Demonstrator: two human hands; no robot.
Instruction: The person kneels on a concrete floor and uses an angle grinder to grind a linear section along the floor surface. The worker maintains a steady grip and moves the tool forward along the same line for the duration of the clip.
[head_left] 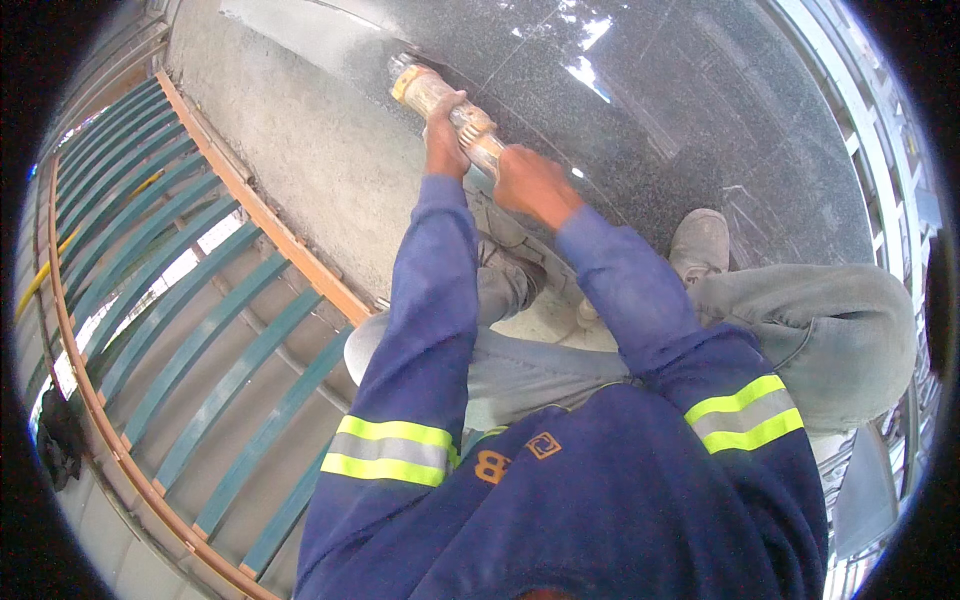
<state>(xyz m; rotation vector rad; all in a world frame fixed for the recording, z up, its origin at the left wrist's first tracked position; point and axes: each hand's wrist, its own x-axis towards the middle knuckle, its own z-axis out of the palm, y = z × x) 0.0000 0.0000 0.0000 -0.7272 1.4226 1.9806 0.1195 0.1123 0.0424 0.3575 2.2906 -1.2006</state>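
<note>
A dust-coated yellow and grey angle grinder (pixel 428 92) slants across the upper middle of the view. Its head points up and to the left, over the border between the dark polished slab (pixel 640 110) and the pale concrete strip (pixel 320 150). Around the front of its body my left hand (pixel 446 138) is closed. My right hand (pixel 535 183) grips the rear end, lower and to the right. The disc at the head is small and blurred, so I cannot tell whether it touches the slab. Pale dust fans out beyond the head.
A railing (pixel 220 300) with teal bars and an orange-brown frame runs along the left. White metal railings (pixel 850 110) curve along the right. My dusty shoe (pixel 700 243) rests on the dark slab, near my bent knee (pixel 850 330). A black cloth-like item (pixel 60 437) hangs at far left.
</note>
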